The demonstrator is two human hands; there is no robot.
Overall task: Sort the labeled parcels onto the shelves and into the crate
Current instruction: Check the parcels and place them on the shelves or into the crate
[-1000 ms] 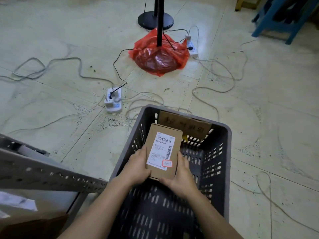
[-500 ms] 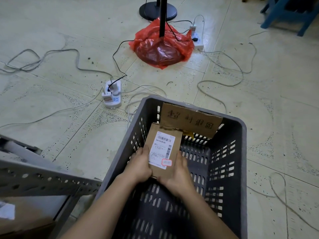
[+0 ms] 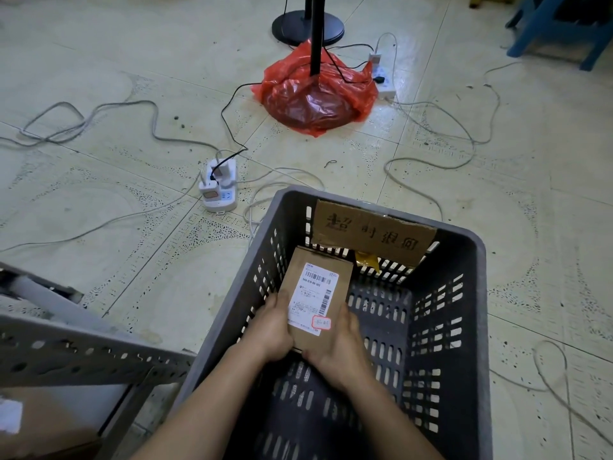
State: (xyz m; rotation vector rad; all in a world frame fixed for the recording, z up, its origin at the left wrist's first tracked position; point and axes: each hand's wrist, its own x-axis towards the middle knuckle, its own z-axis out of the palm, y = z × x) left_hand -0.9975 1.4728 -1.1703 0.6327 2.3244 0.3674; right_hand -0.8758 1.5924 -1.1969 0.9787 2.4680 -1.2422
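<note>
Both hands are gripping a small cardboard parcel (image 3: 318, 297) inside a dark grey crate (image 3: 464, 313) at the lower centre of the frame. The left hand (image 3: 273, 330) is clasping the parcel's left edge, its thumb lying on the top face, while the right hand (image 3: 338, 346) is cupping the lower right corner, fingers curled beneath. The parcel is facing up, showing a white label (image 3: 313, 295) with barcodes and a small red-bordered sticker (image 3: 321, 322) at its near corner. It is sitting low within the crate, toward the left wall and tilted slightly; whether it is touching the bottom cannot be told. A cardboard sign (image 3: 371, 229) with dark characters is leaning against the crate's far wall, and a scrap of yellow (image 3: 366, 260) is showing just below it. At lower left, a perforated metal shelf rail (image 3: 83, 353) is crossing the frame. Across the tiled floor, grey cables (image 3: 99, 111) are trailing to a white power strip (image 3: 219, 187) just beyond the crate. At upper centre, a red plastic bag (image 3: 315, 97) is wrapping the foot of a black pole (image 3: 315, 31). A blue stool (image 3: 564, 28) is standing at upper right.
</note>
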